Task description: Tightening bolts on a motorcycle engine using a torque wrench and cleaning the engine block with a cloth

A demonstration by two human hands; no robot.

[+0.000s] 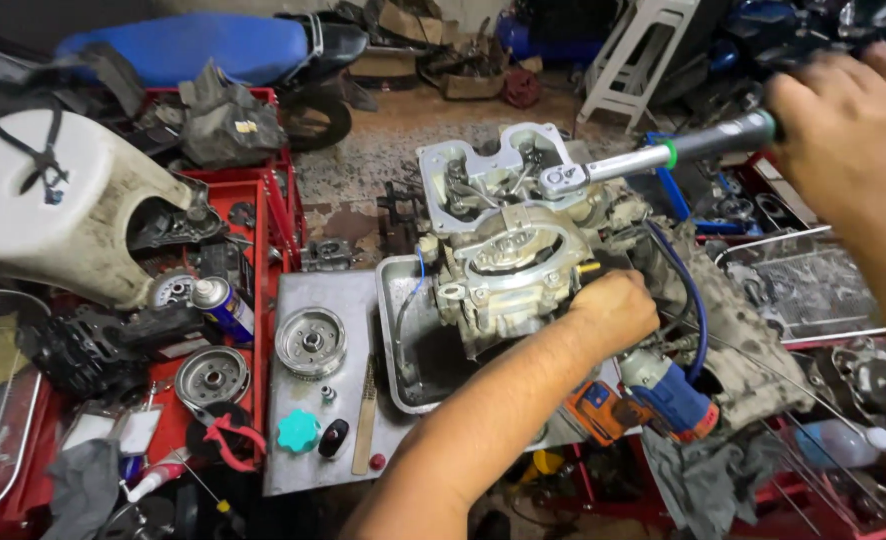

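head view: in the centre of the frame a grimy grey cast-metal engine block with an open cylinder head sits partly over a shallow steel tray on the metal-topped bench. the right hand, at the upper right of the frame, is closed around the dark grip of a long silver ratchet wrench, whose head rests on the top right of the engine block. the left hand, reaching in from the lower middle, is curled into a fist against the right side of the engine block; what its fingers grip, if anything, cannot be told. just below that hand lies a blue and orange power tool beside a looping blue cable. left of the tray on the bench lie a round toothed metal flywheel, a teal plastic knob-shaped cap and a small wooden-handled brush. further left, a red tool tray holds a blue and silver spray can and a second round metal disc. a white plastic fairing panel fills the upper left.
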